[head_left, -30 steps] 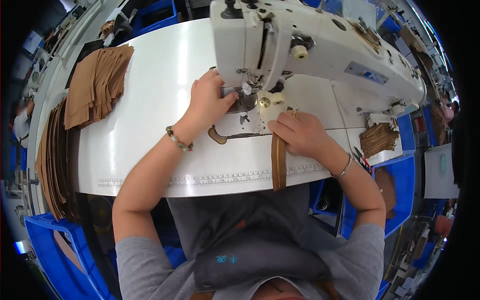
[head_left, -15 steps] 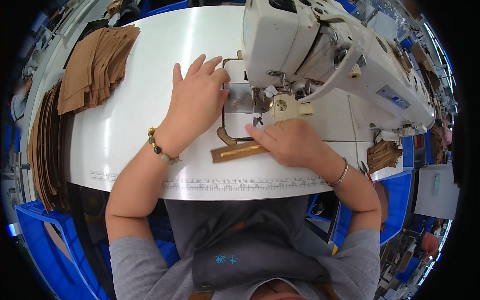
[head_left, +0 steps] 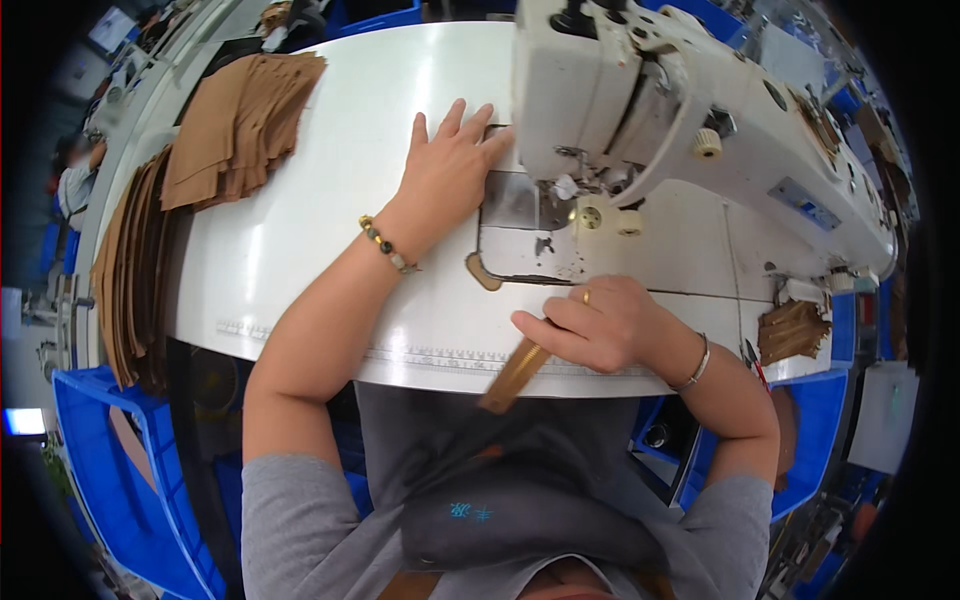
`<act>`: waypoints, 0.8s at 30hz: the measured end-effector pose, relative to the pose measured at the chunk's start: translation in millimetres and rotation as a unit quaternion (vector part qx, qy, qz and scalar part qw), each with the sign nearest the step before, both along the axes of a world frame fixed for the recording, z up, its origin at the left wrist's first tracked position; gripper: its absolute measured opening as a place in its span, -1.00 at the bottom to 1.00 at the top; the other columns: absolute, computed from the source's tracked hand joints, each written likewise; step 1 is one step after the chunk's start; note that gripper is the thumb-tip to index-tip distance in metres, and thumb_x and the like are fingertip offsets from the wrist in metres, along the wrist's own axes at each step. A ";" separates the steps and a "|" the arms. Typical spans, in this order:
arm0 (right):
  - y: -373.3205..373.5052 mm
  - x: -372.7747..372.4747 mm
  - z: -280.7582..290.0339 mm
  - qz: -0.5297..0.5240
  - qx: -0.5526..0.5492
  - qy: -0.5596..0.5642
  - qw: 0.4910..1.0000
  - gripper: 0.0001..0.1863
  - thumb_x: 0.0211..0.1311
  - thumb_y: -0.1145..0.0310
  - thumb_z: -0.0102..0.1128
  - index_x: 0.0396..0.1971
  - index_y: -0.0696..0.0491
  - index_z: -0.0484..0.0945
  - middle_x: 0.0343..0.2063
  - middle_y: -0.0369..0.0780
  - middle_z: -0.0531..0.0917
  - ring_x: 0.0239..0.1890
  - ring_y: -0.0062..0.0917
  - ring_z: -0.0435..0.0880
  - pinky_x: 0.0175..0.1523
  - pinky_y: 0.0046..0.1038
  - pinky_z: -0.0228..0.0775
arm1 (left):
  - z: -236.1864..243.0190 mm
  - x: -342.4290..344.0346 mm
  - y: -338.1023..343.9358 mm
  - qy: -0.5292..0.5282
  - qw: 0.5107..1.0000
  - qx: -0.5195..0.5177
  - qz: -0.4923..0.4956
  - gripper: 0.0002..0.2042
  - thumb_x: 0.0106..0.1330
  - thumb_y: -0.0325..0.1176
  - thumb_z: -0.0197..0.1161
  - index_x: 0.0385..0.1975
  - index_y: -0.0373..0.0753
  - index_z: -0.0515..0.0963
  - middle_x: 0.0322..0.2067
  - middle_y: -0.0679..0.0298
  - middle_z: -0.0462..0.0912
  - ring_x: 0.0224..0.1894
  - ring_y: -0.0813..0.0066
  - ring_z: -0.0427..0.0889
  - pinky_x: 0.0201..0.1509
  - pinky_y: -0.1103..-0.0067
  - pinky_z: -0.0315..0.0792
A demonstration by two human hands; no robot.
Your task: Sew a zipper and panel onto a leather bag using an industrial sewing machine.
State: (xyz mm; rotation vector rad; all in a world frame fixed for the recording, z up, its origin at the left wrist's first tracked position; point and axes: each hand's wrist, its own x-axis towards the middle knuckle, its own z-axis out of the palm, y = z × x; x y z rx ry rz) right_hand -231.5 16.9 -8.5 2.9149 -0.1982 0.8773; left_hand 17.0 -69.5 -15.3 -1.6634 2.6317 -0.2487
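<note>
My right hand [head_left: 600,325] is closed on one end of a brown zipper strip [head_left: 518,375] with gold teeth. The strip slants down over the table's front edge, its free end toward my apron. Beside the head of a white sewing machine [head_left: 575,90], my left hand [head_left: 452,175] lies on the white tabletop with its fingers spread and nothing in it. The fingertips reach the upper left side of the machine's bed plate [head_left: 512,250]. Small dark scraps [head_left: 543,246] lie on that plate, below the needle area.
Stacked brown fabric pieces [head_left: 235,125] lie at the far left, with more pieces [head_left: 130,270] hanging over the left edge. A small bundle of brown strips [head_left: 793,330] sits at the right. Blue bins [head_left: 140,490] flank the table. A printed ruler [head_left: 450,358] runs along the front edge.
My right hand has drawn the zipper strip toward me, away from the bed plate, and the strip has swung steeper. The left hand stays spread beside the machine. The whole view has shifted slightly.
</note>
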 end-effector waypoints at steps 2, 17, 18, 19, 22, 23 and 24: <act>2.5 4.6 -2.4 0.017 -0.013 -0.017 1.000 -0.66 0.03 0.40 0.32 -0.12 0.08 0.70 -0.51 -0.39 0.48 -0.58 -0.65 0.46 -0.57 -0.55 0.23 | -0.9 19.4 -1.5 0.125 0.988 -0.092 0.008 -0.60 0.43 -0.36 0.19 0.27 -0.08 0.54 0.41 0.18 0.45 0.50 0.04 0.31 0.46 -0.14 0.21; -0.1 12.8 -4.8 0.016 -0.005 0.035 0.999 -0.76 0.10 0.39 0.30 -0.20 0.09 0.67 -0.47 -0.37 0.50 -0.47 -0.63 0.56 -0.48 -0.53 0.32 | 80.7 246.8 -41.0 0.010 0.893 -0.142 0.428 -0.69 0.27 -0.35 0.20 -0.05 -0.26 0.71 -0.05 -0.03 0.76 0.05 -0.07 0.71 0.10 0.18 0.59; 0.0 13.0 -4.5 0.016 -0.004 0.026 1.000 -0.76 0.11 0.39 0.30 -0.20 0.09 0.67 -0.47 -0.37 0.50 -0.48 -0.63 0.56 -0.48 -0.53 0.32 | 81.2 249.2 -42.9 0.014 0.896 -0.141 0.421 -0.73 0.27 -0.40 0.18 -0.11 -0.30 0.73 -0.08 -0.05 0.77 0.01 -0.09 0.73 0.08 0.18 0.61; -0.2 13.0 -4.4 0.017 -0.005 0.035 0.999 -0.76 0.11 0.39 0.30 -0.20 0.09 0.67 -0.47 -0.37 0.50 -0.48 -0.63 0.56 -0.48 -0.53 0.32 | 82.5 251.8 -44.1 0.011 0.894 -0.144 0.424 -0.73 0.27 -0.40 0.18 -0.11 -0.30 0.73 -0.08 -0.05 0.77 0.01 -0.09 0.73 0.08 0.18 0.61; -0.4 12.7 -5.7 0.015 0.002 0.032 0.999 -0.77 0.11 0.39 0.30 -0.20 0.08 0.67 -0.47 -0.37 0.50 -0.48 -0.63 0.55 -0.48 -0.54 0.32 | 91.9 258.9 -43.0 0.015 0.882 -0.121 0.456 -0.72 0.30 -0.42 0.17 -0.07 -0.29 0.73 -0.04 -0.07 0.75 0.04 -0.13 0.72 0.07 0.14 0.61; -0.6 12.4 -6.4 0.016 0.002 0.031 0.999 -0.77 0.11 0.39 0.30 -0.20 0.08 0.67 -0.48 -0.37 0.50 -0.48 -0.63 0.55 -0.48 -0.54 0.31 | 96.4 259.9 -39.7 0.005 0.895 -0.135 0.426 -0.68 0.31 -0.47 0.12 0.00 -0.26 0.71 -0.03 -0.04 0.76 0.04 -0.05 0.73 0.07 0.19 0.62; -0.8 12.3 -7.1 0.018 0.002 0.029 0.999 -0.76 0.11 0.39 0.30 -0.20 0.08 0.67 -0.48 -0.37 0.50 -0.48 -0.63 0.55 -0.48 -0.54 0.31 | 100.8 258.6 -36.5 0.000 0.906 -0.125 0.405 -0.63 0.33 -0.52 0.07 0.08 -0.24 0.68 -0.02 0.00 0.76 0.04 0.04 0.75 0.07 0.23 0.63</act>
